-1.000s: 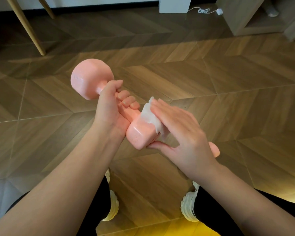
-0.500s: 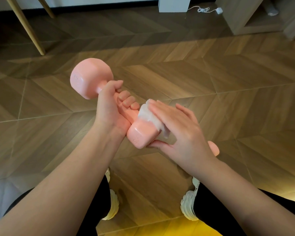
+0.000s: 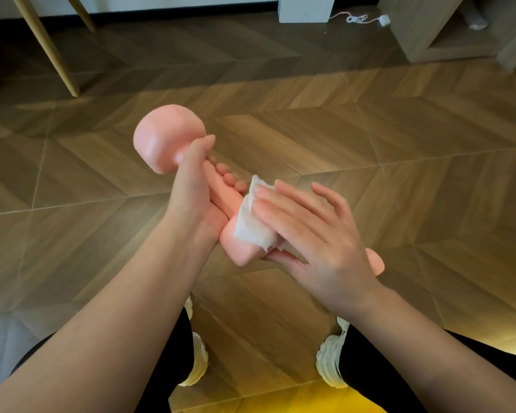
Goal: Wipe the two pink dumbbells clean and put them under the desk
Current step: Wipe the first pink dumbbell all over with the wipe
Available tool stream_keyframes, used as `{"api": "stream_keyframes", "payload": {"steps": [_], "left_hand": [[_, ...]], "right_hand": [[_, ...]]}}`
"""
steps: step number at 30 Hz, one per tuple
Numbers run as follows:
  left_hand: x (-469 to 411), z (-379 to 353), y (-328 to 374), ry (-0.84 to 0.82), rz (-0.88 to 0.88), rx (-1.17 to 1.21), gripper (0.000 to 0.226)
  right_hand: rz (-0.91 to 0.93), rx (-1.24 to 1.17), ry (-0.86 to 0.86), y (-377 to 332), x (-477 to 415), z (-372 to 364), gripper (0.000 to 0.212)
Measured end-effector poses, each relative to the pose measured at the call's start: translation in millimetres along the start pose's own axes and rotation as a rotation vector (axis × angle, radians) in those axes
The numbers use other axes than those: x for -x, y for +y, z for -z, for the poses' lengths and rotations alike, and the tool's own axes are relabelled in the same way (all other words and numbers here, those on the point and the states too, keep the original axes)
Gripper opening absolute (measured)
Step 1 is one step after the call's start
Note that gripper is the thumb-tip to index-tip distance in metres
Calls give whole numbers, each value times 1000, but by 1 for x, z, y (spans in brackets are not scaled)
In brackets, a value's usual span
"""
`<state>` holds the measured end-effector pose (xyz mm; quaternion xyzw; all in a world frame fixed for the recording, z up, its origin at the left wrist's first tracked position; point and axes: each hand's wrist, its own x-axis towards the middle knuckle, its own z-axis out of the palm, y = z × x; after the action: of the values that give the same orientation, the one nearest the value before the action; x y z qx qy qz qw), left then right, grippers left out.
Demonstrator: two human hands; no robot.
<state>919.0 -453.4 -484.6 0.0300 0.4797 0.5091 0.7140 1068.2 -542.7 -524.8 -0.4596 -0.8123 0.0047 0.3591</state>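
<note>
1. Dumbbell [image 3: 167,138] in pink, the largest thing in play, is held up over the wooden floor [image 3: 399,144]; its far head juts out beyond the left hand's thumb, its near head sits under the right fingers.
2. Left hand [image 3: 191,198] is clenched around the handle, fingertips curling over the top.
3. Right hand [image 3: 313,234] lies flat, fingers loosely spread, pressing a white tissue [image 3: 251,225] onto the near head, thumb underneath.
4. To wipe well, I'd judge she should roll the handle in the left grip so each face of that head meets the tissue, then do the bar and far head.
5. Second dumbbell [image 3: 375,260] shows only as a pink tip past the right wrist, on the floor it seems; the rest is hidden.
6. Desk is uncertain: slanted wooden legs [image 3: 46,49] stand far beyond the fingertips, tops cut off.
</note>
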Motion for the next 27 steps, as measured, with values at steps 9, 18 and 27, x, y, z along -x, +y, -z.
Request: {"api": "stream_keyframes", "payload": {"steps": [9, 18, 27], "left_hand": [[-2, 5, -1, 32, -41, 41, 30], [-6, 6, 0, 28, -26, 19, 31], [-4, 7, 2, 106, -14, -15, 31]], "right_hand": [[44, 68, 74, 3, -5, 1, 40], [14, 22, 40, 9, -4, 2, 37], [85, -33, 2, 2, -7, 5, 41]]}}
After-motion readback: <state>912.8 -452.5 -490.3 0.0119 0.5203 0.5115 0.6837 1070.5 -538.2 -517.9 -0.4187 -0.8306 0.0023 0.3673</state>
